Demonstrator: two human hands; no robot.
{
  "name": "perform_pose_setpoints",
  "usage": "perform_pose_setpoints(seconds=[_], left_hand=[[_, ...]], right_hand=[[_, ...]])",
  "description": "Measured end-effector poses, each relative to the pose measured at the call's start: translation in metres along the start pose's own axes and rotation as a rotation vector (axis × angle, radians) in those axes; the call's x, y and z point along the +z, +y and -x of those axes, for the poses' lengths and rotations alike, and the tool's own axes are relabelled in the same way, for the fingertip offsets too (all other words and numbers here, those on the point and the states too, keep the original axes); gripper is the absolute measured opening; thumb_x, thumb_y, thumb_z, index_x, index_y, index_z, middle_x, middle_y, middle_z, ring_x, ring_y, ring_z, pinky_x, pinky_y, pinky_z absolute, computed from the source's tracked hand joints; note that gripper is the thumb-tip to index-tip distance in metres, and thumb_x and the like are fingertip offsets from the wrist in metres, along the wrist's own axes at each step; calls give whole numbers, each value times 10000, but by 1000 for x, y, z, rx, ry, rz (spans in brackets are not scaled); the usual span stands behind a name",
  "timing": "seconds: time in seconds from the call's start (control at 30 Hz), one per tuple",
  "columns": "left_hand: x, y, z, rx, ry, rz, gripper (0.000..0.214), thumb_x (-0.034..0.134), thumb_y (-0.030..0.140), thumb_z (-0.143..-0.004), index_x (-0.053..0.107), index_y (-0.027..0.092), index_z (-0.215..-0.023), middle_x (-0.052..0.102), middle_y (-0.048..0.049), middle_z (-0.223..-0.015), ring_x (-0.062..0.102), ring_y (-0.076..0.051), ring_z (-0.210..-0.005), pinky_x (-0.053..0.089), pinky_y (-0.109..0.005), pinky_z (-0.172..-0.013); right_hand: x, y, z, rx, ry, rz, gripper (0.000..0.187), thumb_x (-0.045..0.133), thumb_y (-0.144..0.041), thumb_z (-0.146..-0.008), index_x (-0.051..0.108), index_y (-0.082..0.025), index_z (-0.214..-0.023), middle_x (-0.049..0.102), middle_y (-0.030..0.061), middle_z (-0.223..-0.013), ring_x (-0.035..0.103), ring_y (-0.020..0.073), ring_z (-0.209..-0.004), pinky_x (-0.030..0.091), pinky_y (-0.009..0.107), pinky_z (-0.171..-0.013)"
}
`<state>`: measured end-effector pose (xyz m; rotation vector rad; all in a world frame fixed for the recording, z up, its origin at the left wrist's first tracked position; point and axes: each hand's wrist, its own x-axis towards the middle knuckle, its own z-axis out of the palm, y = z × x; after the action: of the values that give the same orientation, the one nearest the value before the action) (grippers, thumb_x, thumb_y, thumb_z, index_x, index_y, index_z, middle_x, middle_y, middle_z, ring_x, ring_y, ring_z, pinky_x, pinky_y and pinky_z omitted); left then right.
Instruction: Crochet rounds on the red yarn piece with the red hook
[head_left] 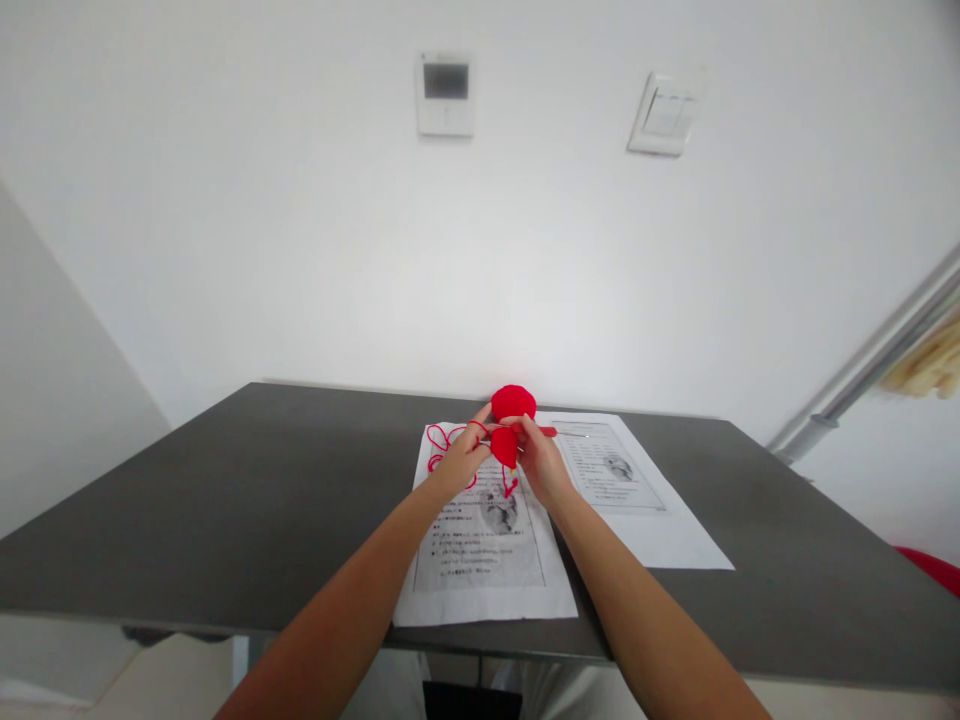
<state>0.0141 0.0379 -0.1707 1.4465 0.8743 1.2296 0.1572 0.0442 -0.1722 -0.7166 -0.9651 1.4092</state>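
I see the red knitted piece (505, 447) between my wearer's left hand (459, 462) and right hand (544, 462), fingers of both closed on its edges. Neither hand looks nearer; long axis seems to run toward the wearer. Yarn ball (514, 401) just beyond the hands; red-handled tool (549, 432) right of the right hand.
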Motion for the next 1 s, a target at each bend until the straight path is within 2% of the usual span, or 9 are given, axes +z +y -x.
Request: perform_pose_setpoints(seconds=[0.17,0.3,0.43,0.57,0.77,1.0], left_hand=[[-2,-3,-4,-47,-16,170,653,556,232,-785,473,168,-1429,712,-106,-1169,633,-240,-1079,433,-392,-993],[-1,-1,-2,-54,-7,242,721,686,337,-774,455,170,-1436,698,-127,-1202,627,-259,-1115,440,-404,-996],[0,3,0,-42,2,276,850,796,318,-693,425,190,-1447,706,-119,-1184,616,-265,-1151,442,-415,-1003],[-2,3,-1,-30,31,297,869,803,309,-690,403,202,-1454,707,-116,-1178,630,-258,-1137,460,-413,-990],[-5,5,-1,-29,71,307,939,822,274,-661,358,187,-1472,688,-132,-1217,673,-238,-1048,498,-386,-934],[-8,8,-1,-37,109,312,990,831,242,-642,324,181,-1489,743,-83,-1045,701,-220,-934,512,-355,-869]], right_hand=[[0,0,0,-49,11,30,362,727,-561,-708,717,-219,-825,759,47,-909,669,234,-915,502,294,-695],[2,-2,2,-96,-20,53,332,707,-541,-739,725,-233,-864,753,42,-917,666,226,-906,513,311,-735],[4,-2,4,-135,-57,88,307,679,-529,-778,726,-239,-867,752,38,-900,668,226,-917,519,326,-781],[4,0,5,-164,-70,150,253,684,-468,-795,743,-240,-887,751,37,-951,667,218,-936,513,332,-850],[7,-6,9,-205,-67,223,146,744,-366,-743,757,-254,-835,756,26,-1029,650,218,-1040,472,352,-974],[9,-12,13,-202,-83,269,102,751,-320,-732,756,-262,-816,766,20,-983,657,221,-1006,485,361,-932]])
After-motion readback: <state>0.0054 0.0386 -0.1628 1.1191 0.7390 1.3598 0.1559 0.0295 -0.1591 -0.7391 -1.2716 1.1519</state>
